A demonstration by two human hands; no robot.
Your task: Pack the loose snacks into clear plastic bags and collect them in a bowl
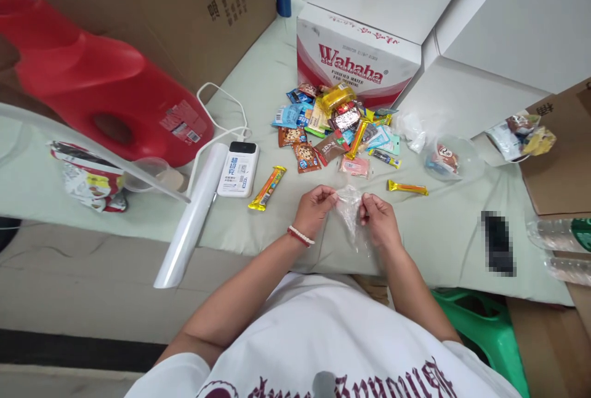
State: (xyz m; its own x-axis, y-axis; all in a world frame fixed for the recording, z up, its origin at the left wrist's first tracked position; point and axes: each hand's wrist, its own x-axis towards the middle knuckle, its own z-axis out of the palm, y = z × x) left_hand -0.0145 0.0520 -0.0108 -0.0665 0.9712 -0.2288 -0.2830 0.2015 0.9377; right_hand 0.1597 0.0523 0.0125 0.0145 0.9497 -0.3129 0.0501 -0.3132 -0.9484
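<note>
Holding thin clear plastic (pixel 349 210) between left hand (pixel 316 210) and right hand (pixel 381 219), over the near side of the cloth-covered table (pixel 431 250). Pinching at two separate upper points, presumably to spread so limp a material and stop it slipping; letting the lower part hang in a narrowing, crumpled point. Not telling from this view whether bag or loose sheet.

Finding heaped wrapped snacks (pixel 330 130) lying just beyond the hands, in front of the printed carton (pixel 357 56), apparently being grouped for easy reach from either side. Noting a pink packet (pixel 354 167) lying at the near edge of that heap, a yellow bar (pixel 268 188) lying apart on the left and a second bar (pixel 408 187) on the right. Noting also a white roll (pixel 191 219) lying beside the power bank (pixel 237 169) and overhanging the table edge, probably being parked there as too long for the space.

Regarding pose: bringing both forearms inward from the sides, elbows spreading outward, wrists nearly level. Closing left thumb and forefinger narrowly on the plastic, with a beaded bracelet (pixel 301 236) circling the wrist. Matching that narrow pinch on the right, curling the remaining fingers toward the palm.
</note>
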